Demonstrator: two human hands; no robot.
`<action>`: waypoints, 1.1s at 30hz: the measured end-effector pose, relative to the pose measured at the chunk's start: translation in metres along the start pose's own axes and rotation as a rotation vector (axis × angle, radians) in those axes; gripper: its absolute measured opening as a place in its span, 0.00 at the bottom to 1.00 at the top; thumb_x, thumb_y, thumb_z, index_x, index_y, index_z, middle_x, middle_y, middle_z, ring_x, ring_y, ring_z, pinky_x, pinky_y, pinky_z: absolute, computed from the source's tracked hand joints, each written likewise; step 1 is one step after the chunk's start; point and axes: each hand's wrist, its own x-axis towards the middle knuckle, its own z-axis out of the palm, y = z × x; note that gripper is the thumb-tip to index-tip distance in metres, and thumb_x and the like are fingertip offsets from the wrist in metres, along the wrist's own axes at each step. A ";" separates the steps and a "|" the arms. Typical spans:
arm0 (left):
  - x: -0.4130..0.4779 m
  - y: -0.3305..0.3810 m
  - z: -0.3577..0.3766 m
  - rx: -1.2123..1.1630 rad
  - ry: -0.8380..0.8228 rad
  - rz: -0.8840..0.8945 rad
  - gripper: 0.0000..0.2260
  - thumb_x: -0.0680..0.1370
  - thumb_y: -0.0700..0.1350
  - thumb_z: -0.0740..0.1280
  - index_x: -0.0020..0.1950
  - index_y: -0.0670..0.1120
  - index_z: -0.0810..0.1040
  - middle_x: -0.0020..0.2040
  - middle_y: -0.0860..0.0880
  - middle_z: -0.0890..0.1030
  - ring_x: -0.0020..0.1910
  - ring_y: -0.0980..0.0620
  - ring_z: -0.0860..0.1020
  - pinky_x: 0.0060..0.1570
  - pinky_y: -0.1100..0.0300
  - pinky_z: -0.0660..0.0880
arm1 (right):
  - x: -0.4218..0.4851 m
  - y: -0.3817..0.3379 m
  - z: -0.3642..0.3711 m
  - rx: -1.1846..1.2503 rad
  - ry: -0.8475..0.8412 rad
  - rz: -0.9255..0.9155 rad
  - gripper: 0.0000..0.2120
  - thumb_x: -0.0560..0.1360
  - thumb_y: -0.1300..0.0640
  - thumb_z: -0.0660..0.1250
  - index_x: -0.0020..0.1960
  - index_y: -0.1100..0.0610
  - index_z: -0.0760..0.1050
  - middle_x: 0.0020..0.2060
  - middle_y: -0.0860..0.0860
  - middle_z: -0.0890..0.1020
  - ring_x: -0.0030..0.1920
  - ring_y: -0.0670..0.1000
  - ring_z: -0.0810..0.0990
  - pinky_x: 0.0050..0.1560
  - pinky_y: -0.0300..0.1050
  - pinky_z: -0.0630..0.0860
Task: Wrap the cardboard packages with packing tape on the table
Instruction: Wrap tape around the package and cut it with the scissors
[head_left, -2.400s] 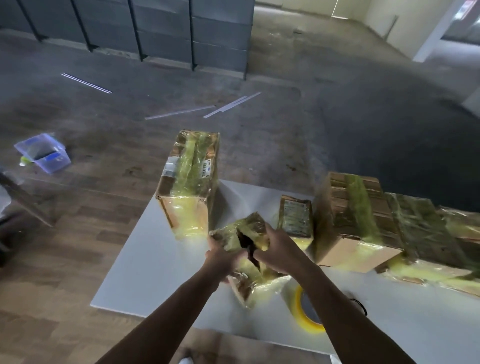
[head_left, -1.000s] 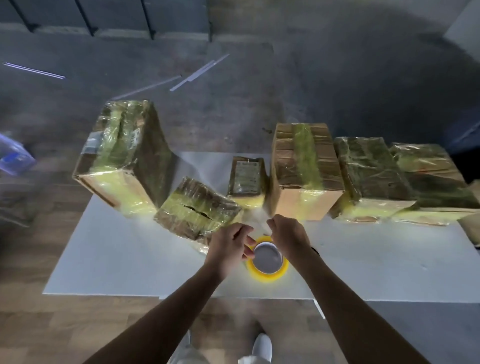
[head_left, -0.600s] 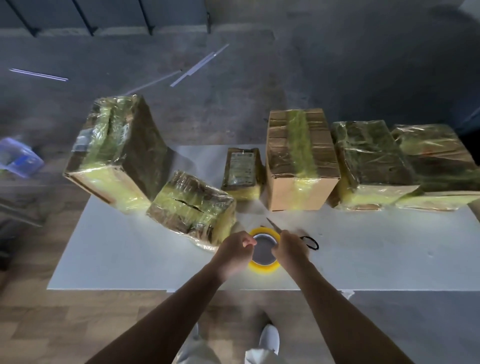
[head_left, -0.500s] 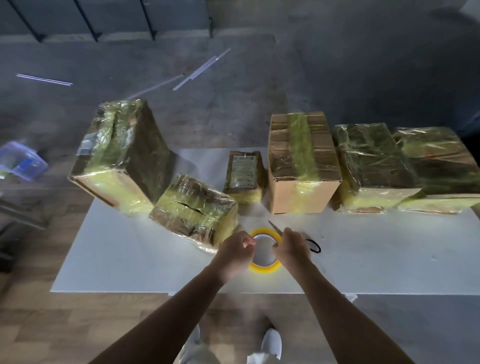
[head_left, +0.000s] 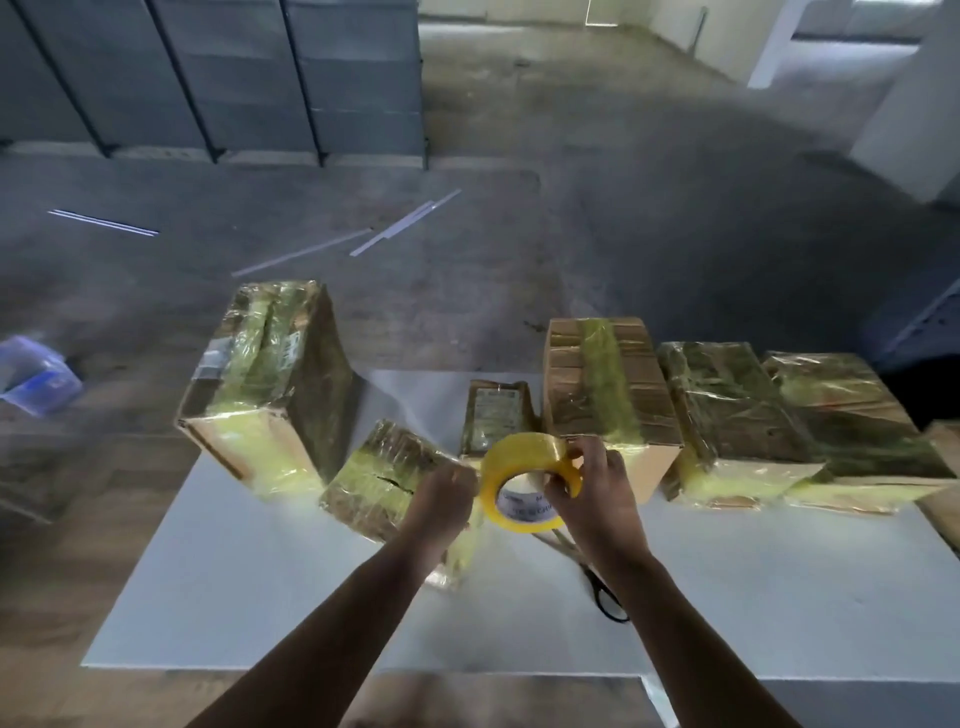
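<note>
A yellow roll of packing tape (head_left: 511, 470) is lifted off the white table (head_left: 260, 587), upright on edge. My right hand (head_left: 592, 491) grips it, thumb through the core and fingers over the top rim. My left hand (head_left: 441, 493) is curled at the roll's left edge, in front of a small tape-wrapped package (head_left: 387, 475). Several tape-wrapped cardboard packages stand along the back: a tall one (head_left: 270, 379) at left, a small flat one (head_left: 496, 415), a box with a tape stripe (head_left: 602, 384), and two more (head_left: 727, 415) at right.
Black-handled scissors (head_left: 605, 597) lie on the table under my right forearm. A blue plastic bag (head_left: 34, 374) lies on the floor at left, metal strips (head_left: 400, 226) farther back. Grey shelving (head_left: 234, 78) lines the far wall.
The tape roll lay flat on the table between my hands; now it is raised and turned on edge in my right hand. Earlier I set down the small wrapped package.
</note>
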 end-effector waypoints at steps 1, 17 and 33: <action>0.002 0.004 -0.004 -0.092 -0.035 -0.072 0.11 0.81 0.40 0.57 0.39 0.44 0.73 0.46 0.41 0.77 0.42 0.45 0.77 0.41 0.50 0.78 | 0.002 -0.007 -0.001 0.013 0.009 -0.022 0.20 0.68 0.63 0.72 0.57 0.61 0.71 0.50 0.58 0.76 0.52 0.58 0.73 0.47 0.47 0.71; 0.024 0.001 -0.076 -0.366 0.045 -0.054 0.06 0.78 0.39 0.66 0.49 0.37 0.79 0.35 0.45 0.78 0.34 0.53 0.77 0.37 0.58 0.79 | 0.020 -0.076 0.012 -0.032 -0.052 -0.195 0.24 0.66 0.62 0.74 0.60 0.59 0.72 0.50 0.48 0.69 0.55 0.53 0.70 0.55 0.49 0.72; 0.052 -0.024 -0.127 -0.254 -0.094 -0.019 0.08 0.79 0.39 0.65 0.55 0.37 0.78 0.45 0.39 0.80 0.41 0.48 0.79 0.37 0.61 0.79 | 0.031 -0.094 0.047 -0.041 -0.145 -0.154 0.25 0.66 0.59 0.74 0.61 0.57 0.72 0.52 0.46 0.68 0.53 0.48 0.70 0.45 0.27 0.62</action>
